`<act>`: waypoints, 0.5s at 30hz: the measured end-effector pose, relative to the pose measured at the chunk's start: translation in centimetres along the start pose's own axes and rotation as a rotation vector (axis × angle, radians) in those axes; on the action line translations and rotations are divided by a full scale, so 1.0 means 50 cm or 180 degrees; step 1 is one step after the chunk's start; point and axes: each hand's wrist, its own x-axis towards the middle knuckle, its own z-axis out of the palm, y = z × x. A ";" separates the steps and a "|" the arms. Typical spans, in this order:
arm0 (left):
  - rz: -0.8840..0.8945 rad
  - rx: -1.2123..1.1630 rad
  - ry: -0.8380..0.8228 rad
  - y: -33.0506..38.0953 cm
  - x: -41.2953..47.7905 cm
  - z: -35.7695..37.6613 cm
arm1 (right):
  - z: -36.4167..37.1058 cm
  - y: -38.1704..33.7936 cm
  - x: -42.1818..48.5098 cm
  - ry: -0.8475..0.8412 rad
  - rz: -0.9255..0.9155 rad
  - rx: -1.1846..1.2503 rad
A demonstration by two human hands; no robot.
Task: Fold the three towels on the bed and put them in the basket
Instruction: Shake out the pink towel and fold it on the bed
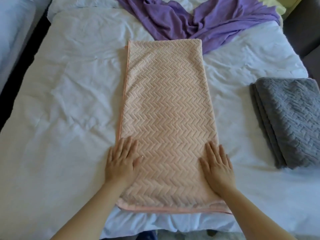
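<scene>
A: The peach towel [166, 110]?
B: Plush matt cloth with a raised herringbone pattern and smoother edge trim.
A: And the grey towel [290, 118]?
B: Same fluffy relief.
A: The purple towel [207, 19]?
B: Thinner, smoother cloth.
A: The sheet [69, 101]?
B: White matt fabric, creased.

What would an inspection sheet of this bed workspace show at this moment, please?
Surface: white bed sheet, wrinkled.
Job's things: peach towel folded into a long strip, flat in the middle; grey towel folded, lying apart on the right; purple towel unfolded and bunched at the far end, meeting the peach towel's far edge; basket not in view.
Clutter: yellow cloth at the far right, only partly seen.
Grippers: left hand and right hand press flat on the peach towel's near end, one at each side edge.
Cables: nothing seen.
Surroundings: pale surface beyond a dark gap on the left; grey upholstery at the far right.
</scene>
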 end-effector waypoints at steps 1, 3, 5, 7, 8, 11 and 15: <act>-0.0044 -0.0054 0.0005 -0.003 -0.023 0.005 | 0.002 0.010 -0.019 -0.0038 0.0032 0.0059; -0.0030 -0.0128 -0.0024 -0.013 -0.074 0.014 | 0.008 0.028 -0.060 -0.0132 0.0001 0.0111; 0.0135 -0.0089 -0.0051 -0.024 -0.133 0.030 | 0.015 0.044 -0.107 -0.0180 -0.0149 0.0047; 0.0349 0.0022 -0.0022 -0.035 -0.189 0.040 | 0.018 0.062 -0.147 -0.0187 -0.0368 0.0002; 0.0467 0.0099 -0.0013 -0.042 -0.214 0.044 | 0.017 0.072 -0.164 -0.0206 -0.0473 0.0003; 0.0727 0.0306 0.0014 -0.059 -0.273 0.056 | 0.012 0.101 -0.204 -0.0335 -0.0769 -0.0025; 0.0732 0.0131 0.0191 -0.053 -0.292 0.050 | 0.002 0.117 -0.231 -0.0466 -0.1020 -0.0185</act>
